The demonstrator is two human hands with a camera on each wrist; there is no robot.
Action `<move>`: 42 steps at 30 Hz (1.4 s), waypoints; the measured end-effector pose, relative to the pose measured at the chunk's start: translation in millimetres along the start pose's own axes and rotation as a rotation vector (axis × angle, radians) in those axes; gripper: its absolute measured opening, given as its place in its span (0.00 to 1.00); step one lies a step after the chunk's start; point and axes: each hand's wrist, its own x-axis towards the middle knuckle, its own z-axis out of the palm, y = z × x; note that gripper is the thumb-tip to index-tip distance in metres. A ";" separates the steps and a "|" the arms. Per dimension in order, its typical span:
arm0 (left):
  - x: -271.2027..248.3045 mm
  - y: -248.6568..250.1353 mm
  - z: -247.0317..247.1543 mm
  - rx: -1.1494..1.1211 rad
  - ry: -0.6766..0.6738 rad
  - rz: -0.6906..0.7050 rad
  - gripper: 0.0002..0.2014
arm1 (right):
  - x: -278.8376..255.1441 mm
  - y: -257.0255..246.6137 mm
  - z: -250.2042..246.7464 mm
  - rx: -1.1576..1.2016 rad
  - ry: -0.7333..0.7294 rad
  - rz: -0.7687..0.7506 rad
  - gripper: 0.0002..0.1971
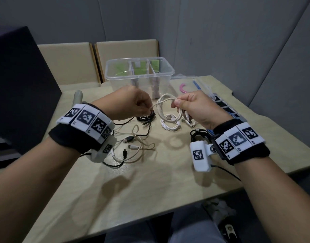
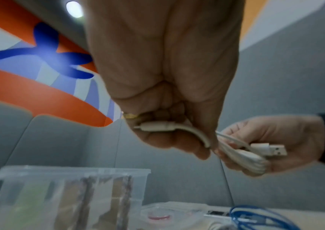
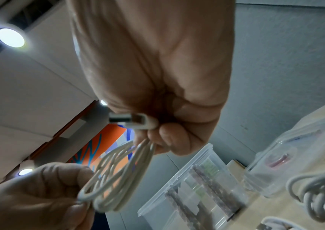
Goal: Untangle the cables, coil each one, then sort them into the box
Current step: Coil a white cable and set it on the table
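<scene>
Nearest us, our left hand (image 1: 131, 104) pinches the small plug end of a cream cable (image 1: 165, 99), and our right hand (image 1: 196, 107) grips the bundled loops of that same cable with its USB plug (image 2: 269, 149) tucked against the fingers. The coil hangs in the air between the two hands, at 12 o'clock from us, above the desk (image 1: 150, 181).

We judge the risk to be here: if our right fingers loosen while the left pulls the tail round, the loops could spring apart and drop onto the loose cables below. A white coil (image 1: 170, 122) lies on the desk just under our hands, a black cable (image 1: 145, 118) at 11 o'clock of it, and a tangle of beige and white leads (image 1: 136, 144) nearer us at 7 o'clock. A falling end could snag in any of these.

The clear divided box (image 1: 139, 74) stands farther off at 12 o'clock, beyond both hands.
</scene>
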 end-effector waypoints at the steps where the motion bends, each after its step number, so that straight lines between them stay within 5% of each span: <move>1: 1.1 -1.7 -0.6 0.106 0.056 0.014 0.04 | -2.1 -1.1 0.4 -0.034 -0.033 -0.001 0.09; 6: 8.1 -8.9 7.3 0.359 0.456 0.053 0.05 | -11.6 -9.2 4.9 -0.039 -0.182 -0.044 0.09; 13: 2.5 -11.0 29.3 0.461 0.379 -0.007 0.07 | -6.5 -17.9 2.9 0.090 -0.095 -0.164 0.08; 17: 2.6 -4.6 31.6 0.396 0.397 0.097 0.09 | -5.4 -18.5 7.4 0.219 -0.050 -0.177 0.09; 23: 2.4 -4.8 30.6 0.342 0.434 0.026 0.09 | -3.6 -15.2 5.3 0.240 -0.063 -0.189 0.09; 26: 4.2 -8.0 31.6 0.075 0.404 -0.010 0.06 | -2.6 -13.8 4.5 0.248 -0.083 -0.188 0.10; 30: 3.8 1.7 31.8 -0.836 0.367 -0.150 0.00 | -2.1 -15.1 4.9 0.261 -0.105 -0.176 0.09; 32: 3.3 5.9 31.4 -1.118 0.348 -0.169 0.01 | -1.6 -15.8 4.9 0.254 -0.099 -0.164 0.08; 40: 5.2 14.6 30.2 -1.350 0.198 -0.177 0.02 | 0.9 -11.1 11.1 0.196 -0.058 -0.151 0.09; 42: 5.5 16.5 28.5 -1.346 0.158 -0.170 0.09 | 1.8 -9.6 11.6 0.184 -0.014 -0.147 0.10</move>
